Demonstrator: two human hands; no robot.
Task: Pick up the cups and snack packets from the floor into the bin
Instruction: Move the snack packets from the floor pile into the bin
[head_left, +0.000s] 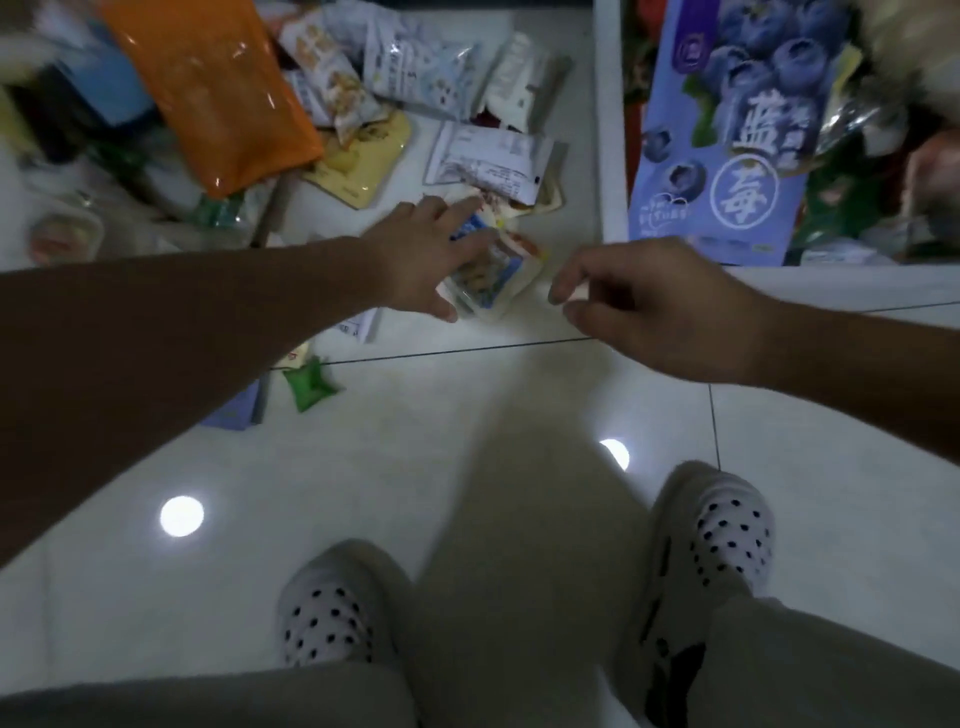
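The white bin (609, 130) stands at about one o'clock from the blue-and-white snack packet (493, 275), which lies on the floor (467, 441) with its long axis running roughly seven to one o'clock. The left hand (421, 260) is the nearer, its fingers spread flat on the packet and not closed. The right hand (649, 306), at the packet's three o'clock, hangs apart from it, loosely curled and apparently empty.
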